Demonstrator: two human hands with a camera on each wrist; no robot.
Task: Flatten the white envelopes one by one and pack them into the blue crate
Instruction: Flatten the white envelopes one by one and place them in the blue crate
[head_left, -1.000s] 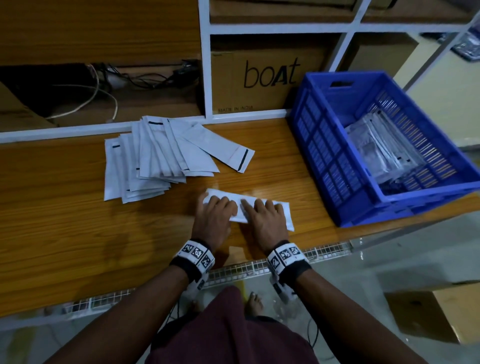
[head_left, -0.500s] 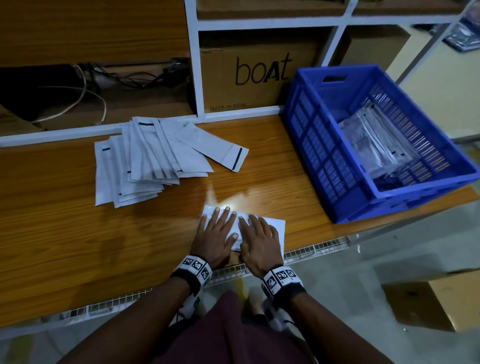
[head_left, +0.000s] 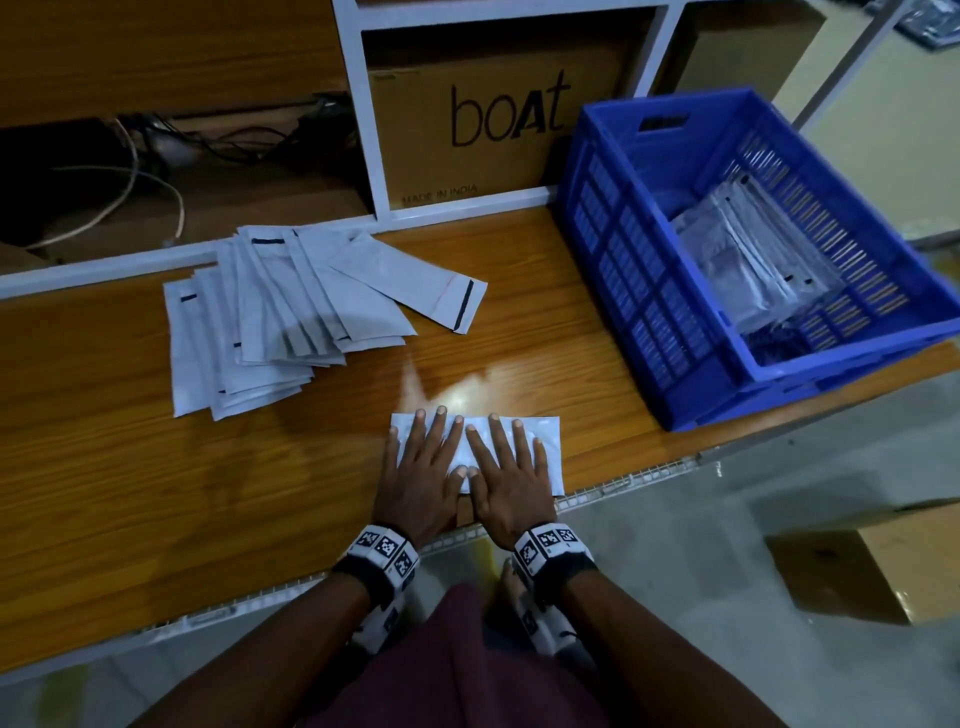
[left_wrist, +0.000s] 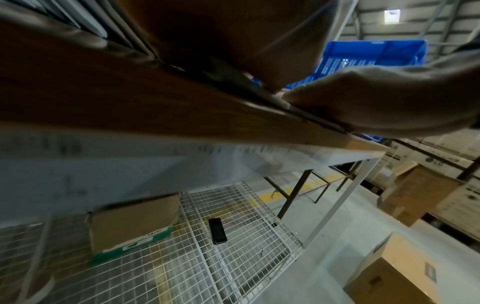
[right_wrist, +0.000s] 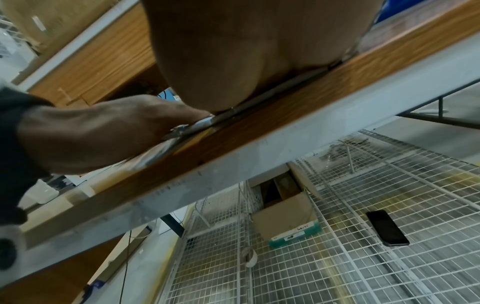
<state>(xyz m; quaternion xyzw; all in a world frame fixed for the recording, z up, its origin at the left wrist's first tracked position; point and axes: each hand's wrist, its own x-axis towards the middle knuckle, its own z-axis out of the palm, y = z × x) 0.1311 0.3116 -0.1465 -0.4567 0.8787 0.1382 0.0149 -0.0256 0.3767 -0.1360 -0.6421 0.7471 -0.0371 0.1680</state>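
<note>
The left hand (head_left: 415, 478) is lying flat with its fingers spread wide, and it is pressing down on a white envelope (head_left: 545, 441). The right hand (head_left: 511, 483) is lying flat just beside it, fingers wide too, pressing on the same envelope. The two thumbs are touching in the middle. Neither hand is holding anything; both are only pushing down. From the wrist views, the palms are sitting low on the envelope at the front edge of the wooden table (head_left: 130, 493).

The envelope is lying on the table, near the front edge, to the left of the blue crate (head_left: 649, 291) and apart from it. Its right end is sticking out past the right hand.

Farther from the crate, to its left and toward the back of the table, a pile of white envelopes (head_left: 270, 322) is waiting, spread out like a fan. Inside the crate, some packed envelopes (head_left: 748, 249) are already lying on the bottom. Behind the crate's left side a brown box (head_left: 498, 109) is sitting on a shelf.

So the step in hand looks like the flattening of one envelope. Next, I think a hand needs to pinch this envelope, lift it, and carry it to the right, over the crate wall, and lay it on the ones inside. Many envelopes are still waiting in the pile.
</note>
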